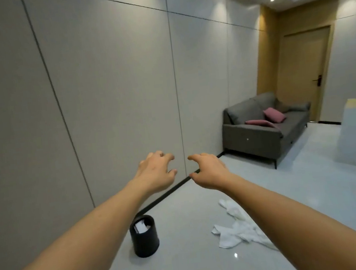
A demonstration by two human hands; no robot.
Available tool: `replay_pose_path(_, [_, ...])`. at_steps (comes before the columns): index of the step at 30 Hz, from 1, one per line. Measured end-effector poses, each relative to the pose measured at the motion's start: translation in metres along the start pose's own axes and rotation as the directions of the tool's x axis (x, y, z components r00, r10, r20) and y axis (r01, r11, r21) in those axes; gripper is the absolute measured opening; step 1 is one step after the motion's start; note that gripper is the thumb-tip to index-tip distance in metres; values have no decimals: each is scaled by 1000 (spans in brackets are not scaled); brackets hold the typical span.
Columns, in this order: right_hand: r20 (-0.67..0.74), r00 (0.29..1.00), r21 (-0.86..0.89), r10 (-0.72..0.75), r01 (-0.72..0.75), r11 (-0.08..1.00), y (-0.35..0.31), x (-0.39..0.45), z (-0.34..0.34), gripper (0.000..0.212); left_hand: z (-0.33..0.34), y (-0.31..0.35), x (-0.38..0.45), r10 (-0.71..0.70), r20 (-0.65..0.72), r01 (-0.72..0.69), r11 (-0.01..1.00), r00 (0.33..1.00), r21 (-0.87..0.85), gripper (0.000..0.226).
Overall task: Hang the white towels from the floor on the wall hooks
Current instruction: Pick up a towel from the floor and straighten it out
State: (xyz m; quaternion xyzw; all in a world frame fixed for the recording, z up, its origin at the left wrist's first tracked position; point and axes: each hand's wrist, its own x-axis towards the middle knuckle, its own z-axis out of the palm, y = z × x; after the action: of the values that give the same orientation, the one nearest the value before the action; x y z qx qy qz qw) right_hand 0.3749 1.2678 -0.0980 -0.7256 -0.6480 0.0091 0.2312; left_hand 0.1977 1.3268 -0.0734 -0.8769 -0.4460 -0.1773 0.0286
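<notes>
I see the black bin (144,236) on the floor (186,256) at seven o'clock. My left hand (157,173) reaches forward, its grip open and empty, fingers spread. Just beside it my right hand (210,171) does likewise. The white towels (239,232) lie crumpled on the floor at five o'clock, under my right forearm.
</notes>
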Motion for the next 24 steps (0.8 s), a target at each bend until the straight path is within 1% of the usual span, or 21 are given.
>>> replay_pose_path(4, [-15, 988, -35, 152, -152, 988, 78, 25, 8, 59, 60, 29, 70, 120, 44, -117, 991, 992, -61, 50])
replay_pose_path(8, [11, 960, -70, 278, -277, 958, 143, 65, 26, 59, 120, 44, 143, 178, 99, -162, 976, 979, -147, 49])
replay_pose_path(11, [37, 937, -74, 348, -345, 936, 180, 100, 46, 58, 161, 45, 192, 192, 150, -163, 969, 970, -187, 49])
replay_pose_path(16, [101, 890, -32, 444, -443, 896, 229, 147, 91, 56, 229, 36, 263, 221, 239, -173, 963, 946, -207, 49])
replay_pose_path(24, [248, 798, 28, 549, -572, 820, 311, 190, 165, 53, 338, 23, 336, 234, 416, -154, 964, 879, -218, 48])
